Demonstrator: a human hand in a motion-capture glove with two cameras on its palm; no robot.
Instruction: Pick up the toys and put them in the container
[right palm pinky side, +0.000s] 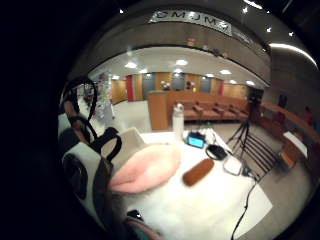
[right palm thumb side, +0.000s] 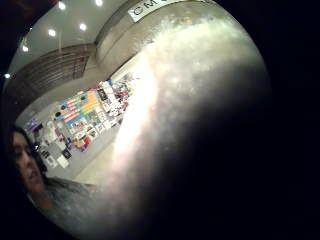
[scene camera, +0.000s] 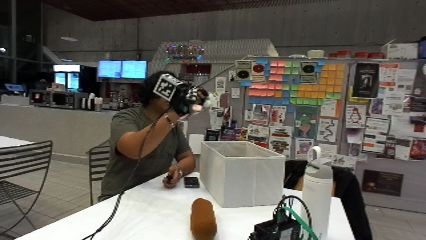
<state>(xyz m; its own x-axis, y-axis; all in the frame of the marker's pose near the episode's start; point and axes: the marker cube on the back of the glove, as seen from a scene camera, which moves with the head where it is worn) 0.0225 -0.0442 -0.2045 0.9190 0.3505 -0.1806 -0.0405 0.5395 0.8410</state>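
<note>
white table (scene camera: 153, 215) below, raised gloved hands (scene camera: 188, 99) grasping a white-and-pink plush toy (scene camera: 203, 103) above the container (scene camera: 241, 171).

Gloved R hand (scene camera: 188, 99) w/ plush toy (scene camera: 202, 102) raised above white container (scene camera: 241, 171)

Outside view faces the seated person across the table (scene camera: 153, 215) (palm views aloft).

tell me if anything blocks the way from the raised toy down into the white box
Nothing visible does. The gloved right hand holds a white and pink plush toy up by the person's head, and the white box stands open-topped on the table below, with only air between.
</note>
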